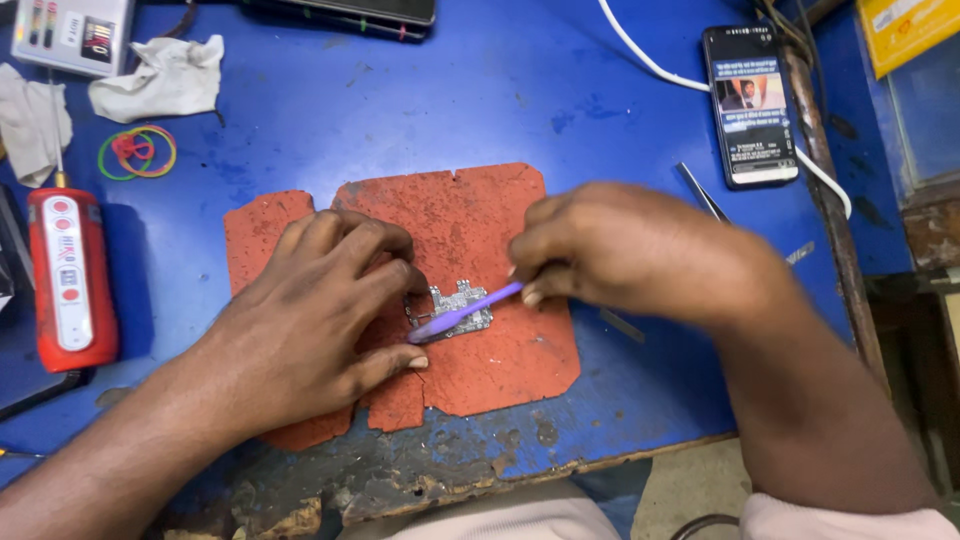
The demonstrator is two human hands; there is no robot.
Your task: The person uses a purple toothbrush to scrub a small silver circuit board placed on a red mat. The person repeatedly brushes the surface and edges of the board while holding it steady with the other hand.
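The left hand (320,320) presses the small circuit board (455,308) down on the red mat (480,215) so it stays put, while the right hand (620,250), grip closed on a purple brush (465,312), scrubs it.

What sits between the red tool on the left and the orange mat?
Head view: only bare blue table lies between the red tool and the orange mat.

circuit board (458,303): partly hidden by left hand (318,322) | brush head (430,328): blurred
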